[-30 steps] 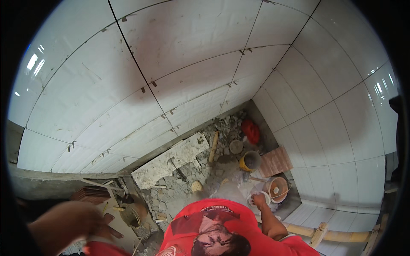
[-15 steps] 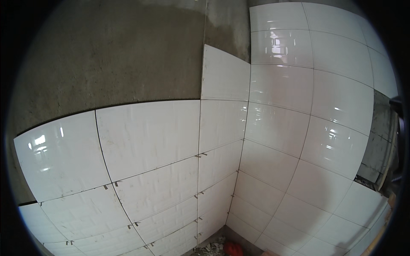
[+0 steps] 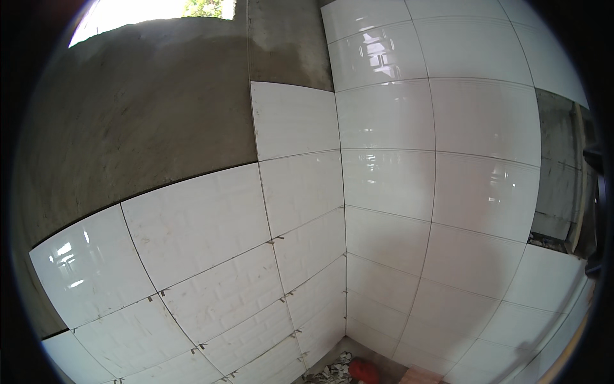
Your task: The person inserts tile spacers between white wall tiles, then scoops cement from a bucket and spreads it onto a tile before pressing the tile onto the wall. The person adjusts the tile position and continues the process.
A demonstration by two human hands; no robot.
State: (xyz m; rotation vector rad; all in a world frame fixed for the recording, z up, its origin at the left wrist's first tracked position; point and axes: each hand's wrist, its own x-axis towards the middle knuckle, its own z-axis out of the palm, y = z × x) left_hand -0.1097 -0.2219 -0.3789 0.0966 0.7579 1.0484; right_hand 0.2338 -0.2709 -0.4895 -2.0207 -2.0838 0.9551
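Neither of my hands shows in the head view. White glossy tiles [image 3: 198, 221] cover the lower part of the left wall, under bare grey cement [image 3: 160, 109]. One upper tile [image 3: 297, 121] stands above that row, against the corner. The right wall [image 3: 483, 121] carries larger rows of shiny white tiles. Small dark clips or spacers [image 3: 275, 240] stick out of several joints on the left wall. A soft shadow falls across the right wall's lower tiles.
On the floor in the corner lie broken bits of rubble [image 3: 336, 370], a red object [image 3: 363, 370] and reddish slabs [image 3: 421, 376]. An untiled grey recess [image 3: 555, 163] opens at the right. Dark shapes at the right rim are unclear. Daylight enters through an opening [image 3: 147, 13] at upper left.
The view has shifted and tilted: the corner and right wall now sit further left, and the bright opening has come in at upper left. No hand appears in either frame.
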